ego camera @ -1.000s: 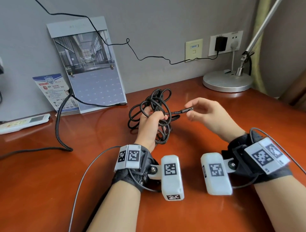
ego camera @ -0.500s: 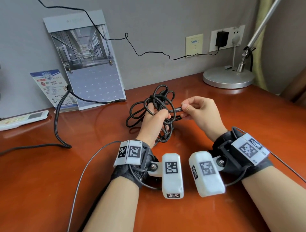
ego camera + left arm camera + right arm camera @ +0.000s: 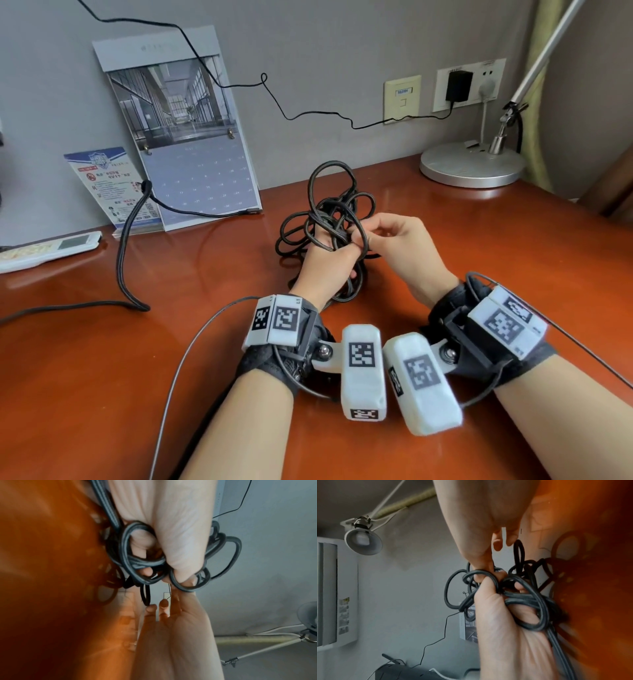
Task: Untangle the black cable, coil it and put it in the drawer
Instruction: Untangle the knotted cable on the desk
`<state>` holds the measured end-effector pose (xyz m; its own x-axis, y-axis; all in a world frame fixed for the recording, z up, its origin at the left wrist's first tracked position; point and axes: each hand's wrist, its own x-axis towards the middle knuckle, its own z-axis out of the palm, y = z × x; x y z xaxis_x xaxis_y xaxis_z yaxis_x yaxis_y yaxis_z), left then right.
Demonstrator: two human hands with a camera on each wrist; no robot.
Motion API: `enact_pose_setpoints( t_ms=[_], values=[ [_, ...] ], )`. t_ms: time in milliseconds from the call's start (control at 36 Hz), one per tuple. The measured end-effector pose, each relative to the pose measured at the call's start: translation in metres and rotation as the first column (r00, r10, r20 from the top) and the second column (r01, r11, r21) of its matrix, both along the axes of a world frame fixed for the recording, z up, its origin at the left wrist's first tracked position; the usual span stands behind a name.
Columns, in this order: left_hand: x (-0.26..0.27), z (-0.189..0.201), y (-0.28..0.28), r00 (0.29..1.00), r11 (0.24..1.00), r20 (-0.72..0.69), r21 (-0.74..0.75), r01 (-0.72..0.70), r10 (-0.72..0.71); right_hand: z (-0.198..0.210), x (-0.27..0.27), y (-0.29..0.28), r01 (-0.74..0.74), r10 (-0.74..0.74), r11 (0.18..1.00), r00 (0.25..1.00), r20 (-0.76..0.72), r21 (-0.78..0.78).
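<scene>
The left hand (image 3: 327,263) is gripping the tangled black cable (image 3: 337,209), fingers curled tight around a bundle of its strands, and the right hand (image 3: 402,246) is pinching into the same tangle just beside the left thumb. The left wrist view is showing what the head view is hiding: loops are wrapping round the curled left fingers (image 3: 142,543), while the lower fingers of the right hand (image 3: 175,622) are lying relaxed and apart beneath. The right wrist view is showing the right thumb and forefinger closing on a loop at the top of the left fist (image 3: 503,622). The cable is sitting over the middle of the wooden desk (image 3: 102,342), its loops fanning toward the back edge. Farther out, a calendar (image 3: 185,137) is leaning against the wall near the back-left, and a lamp base (image 3: 471,166) is standing at the back-right corner.
</scene>
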<state>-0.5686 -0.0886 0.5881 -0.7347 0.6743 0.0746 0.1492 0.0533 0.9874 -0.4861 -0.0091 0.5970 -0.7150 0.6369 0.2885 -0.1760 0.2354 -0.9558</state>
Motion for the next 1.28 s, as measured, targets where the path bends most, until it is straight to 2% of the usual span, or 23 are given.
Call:
enact_pose_setpoints(
  t_ms=[139, 194, 278, 306, 361, 417, 472, 528, 556, 639, 778, 861, 944, 1028, 1083, 1139, 1167, 1194, 1278],
  values=[
    [0.002, 0.003, -0.004, 1.000, 1.000, 0.017, 0.000, 0.023, -0.023, 0.012, 0.009, 0.009, -0.100, 0.100, 0.995, 0.986, 0.132, -0.011],
    [0.002, 0.004, -0.004, 0.999, 0.999, 0.027, 0.008, 0.032, -0.032, 0.021, 0.013, 0.015, -0.016, 0.002, 0.997, 0.982, 0.186, 0.072],
    [0.003, 0.005, -0.004, 0.999, 0.999, 0.029, 0.015, 0.040, -0.041, 0.034, 0.013, 0.024, 0.265, -0.288, 0.926, 0.956, 0.052, 0.267],
    [0.002, 0.004, -0.004, 0.999, 0.999, 0.026, 0.014, 0.039, -0.040, 0.041, 0.011, 0.023, 0.290, -0.303, 0.899, 0.953, -0.012, 0.329],
    [0.001, 0.004, -0.003, 0.999, 0.999, 0.006, 0.009, 0.036, -0.036, 0.055, 0.005, 0.019, 0.229, -0.221, 0.837, 0.972, -0.075, 0.496],
    [0.001, 0.005, -0.003, 0.999, 0.999, 0.018, 0.017, 0.038, -0.038, 0.068, -0.002, 0.013, 0.117, -0.120, 0.687, 0.992, -0.046, 0.717],
    [0.002, 0.005, -0.003, 0.998, 0.999, 0.049, 0.033, 0.040, -0.041, 0.080, -0.008, 0.011, 0.004, -0.068, 0.416, 0.997, 0.027, 0.909],
    [0.002, 0.005, -0.003, 0.998, 0.999, 0.049, 0.034, 0.037, -0.039, 0.088, -0.013, 0.008, -0.087, -0.058, 0.155, 0.994, 0.097, 0.984],
    [0.002, 0.005, -0.003, 0.998, 0.999, 0.045, 0.029, 0.039, -0.040, 0.091, -0.015, 0.007, -0.113, -0.058, 0.067, 0.991, 0.117, 0.991],
    [0.002, 0.006, -0.004, 0.999, 0.999, 0.035, 0.015, 0.037, -0.037, 0.100, -0.018, 0.002, -0.180, -0.069, -0.092, 0.982, 0.174, 0.979],
    [0.002, 0.007, -0.006, 0.999, 0.999, 0.004, 0.015, 0.048, -0.048, 0.109, -0.016, -0.005, -0.203, -0.106, -0.252, 0.978, 0.181, 0.946],
    [0.002, 0.006, -0.006, 0.999, 0.998, 0.004, 0.022, 0.053, -0.053, 0.108, -0.016, -0.003, -0.119, -0.155, -0.250, 0.985, 0.081, 0.961],
    [0.000, 0.005, -0.006, 0.998, 0.998, 0.034, 0.046, 0.051, -0.052, 0.101, -0.017, 0.001, -0.036, -0.213, -0.141, 0.977, 0.005, 0.989],
    [-0.002, 0.005, -0.007, 0.997, 0.997, 0.047, 0.052, 0.054, -0.057, 0.090, -0.016, 0.003, -0.025, -0.260, 0.042, 0.965, 0.035, 0.999],
    [-0.003, 0.005, -0.008, 0.997, 0.996, 0.047, 0.062, 0.058, -0.061, 0.089, -0.012, 0.003, -0.042, -0.251, 0.208, 0.963, 0.094, 0.977],
    [-0.003, 0.005, -0.008, 0.997, 0.995, 0.036, 0.077, 0.060, -0.063, 0.092, -0.009, 0.003, -0.141, -0.187, 0.322, 0.960, 0.209, 0.936],
    [-0.003, 0.005, -0.008, 0.998, 0.995, 0.019, 0.077, 0.065, -0.067, 0.095, -0.008, 0.002, -0.221, -0.184, 0.335, 0.938, 0.293, 0.916],
    [-0.003, 0.005, -0.008, 0.998, 0.995, 0.000, 0.074, 0.067, -0.068, 0.099, -0.007, 0.000, -0.293, -0.235, 0.314, 0.898, 0.373, 0.903],
    [-0.002, 0.004, -0.009, 0.997, 0.994, -0.030, 0.081, 0.076, -0.074, 0.109, -0.007, -0.012, -0.418, -0.455, 0.208, 0.759, 0.466, 0.884]
  ],
)
